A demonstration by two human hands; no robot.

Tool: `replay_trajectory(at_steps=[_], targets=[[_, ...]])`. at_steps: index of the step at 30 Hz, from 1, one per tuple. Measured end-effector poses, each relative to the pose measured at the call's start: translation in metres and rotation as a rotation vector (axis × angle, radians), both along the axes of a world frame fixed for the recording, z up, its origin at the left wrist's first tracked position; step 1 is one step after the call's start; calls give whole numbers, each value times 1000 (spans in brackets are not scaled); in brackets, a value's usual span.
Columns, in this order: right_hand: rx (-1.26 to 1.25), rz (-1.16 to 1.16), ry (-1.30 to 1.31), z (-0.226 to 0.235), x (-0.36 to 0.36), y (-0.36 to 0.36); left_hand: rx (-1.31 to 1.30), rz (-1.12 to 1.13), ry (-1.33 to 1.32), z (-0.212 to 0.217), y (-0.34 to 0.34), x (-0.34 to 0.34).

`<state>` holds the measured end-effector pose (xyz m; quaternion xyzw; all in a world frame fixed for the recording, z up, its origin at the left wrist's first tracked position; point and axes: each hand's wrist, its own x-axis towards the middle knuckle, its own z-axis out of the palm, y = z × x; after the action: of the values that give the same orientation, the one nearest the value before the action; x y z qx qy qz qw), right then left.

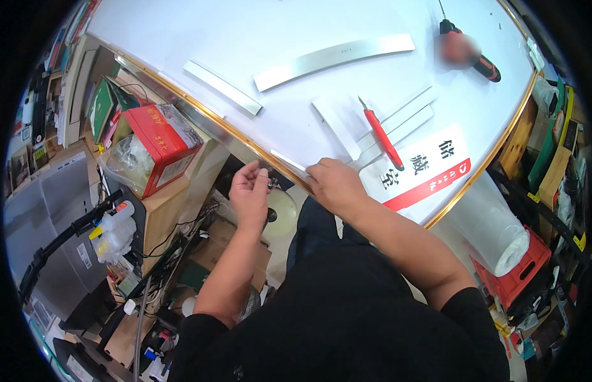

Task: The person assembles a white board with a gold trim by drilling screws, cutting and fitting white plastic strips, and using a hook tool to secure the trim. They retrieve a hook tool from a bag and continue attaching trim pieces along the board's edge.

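My left hand (pixel 250 197) is raised just off the table's near edge, thumb and fingers pinched together. Whatever is between them is too small to make out. At the edge, my right hand (pixel 337 184) has its fingers closed on the end of a thin white strip (pixel 288 160). Right of that hand lies a white sign plate (pixel 429 149) with dark characters and a red band. A red-handled craft knife (pixel 383 137) rests across two flat white strips (pixel 407 121), beside a shorter white strip (pixel 337 130).
Farther across the white tabletop (pixel 200 32) lie a curved silver metal strip (pixel 334 60), a straight pale strip (pixel 223 87) and a red-and-black power screwdriver (pixel 465 51). A red box (pixel 162 146) stands on a wooden cabinet at left. A plastic-wrapped roll (pixel 493 229) leans at right.
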<state>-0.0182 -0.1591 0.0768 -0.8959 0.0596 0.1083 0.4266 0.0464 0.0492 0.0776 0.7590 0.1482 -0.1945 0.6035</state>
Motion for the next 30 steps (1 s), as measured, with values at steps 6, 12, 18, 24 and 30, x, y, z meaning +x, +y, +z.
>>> replay_trajectory(at_steps=[6, 12, 18, 24, 30], targets=[[-77, 55, -79, -3, 1, 4, 395, -355, -421, -6, 25, 28], [-69, 159, -75, -1, 15, -3, 526, -969, -771, 23, 12, 76], [-39, 227, -31, 0, 19, -2, 554, -1329, -783, 32, -7, 102], [-38, 242, -22, -4, 19, 0, 517, -1400, -797, 23, -15, 114], [-43, 243, -9, -2, 15, 0, 446, -1425, -785, 22, -18, 119]])
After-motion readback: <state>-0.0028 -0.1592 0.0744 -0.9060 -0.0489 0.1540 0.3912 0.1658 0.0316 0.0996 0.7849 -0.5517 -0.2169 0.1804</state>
